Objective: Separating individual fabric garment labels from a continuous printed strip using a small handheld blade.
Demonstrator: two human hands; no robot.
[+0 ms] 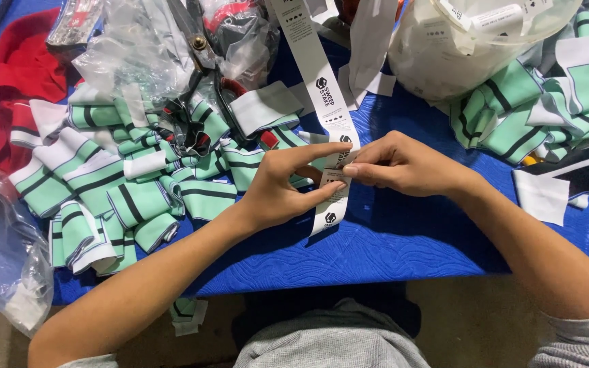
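Left hand: I am pinching the white label strip between thumb and forefinger.
Right hand: my grip is closing on the same strip, just beside the left.
Strip: running up across the blue desk.

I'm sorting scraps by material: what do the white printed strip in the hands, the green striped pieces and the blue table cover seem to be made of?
White strip: thin woven or satin label tape, probably; it bends limply, slight sheen.
Green striped pieces: soft knit fabric, likely; matte, folded, curled edges.
Blue table cover: quilted cloth, it seems; wavy stitched lines, matte.
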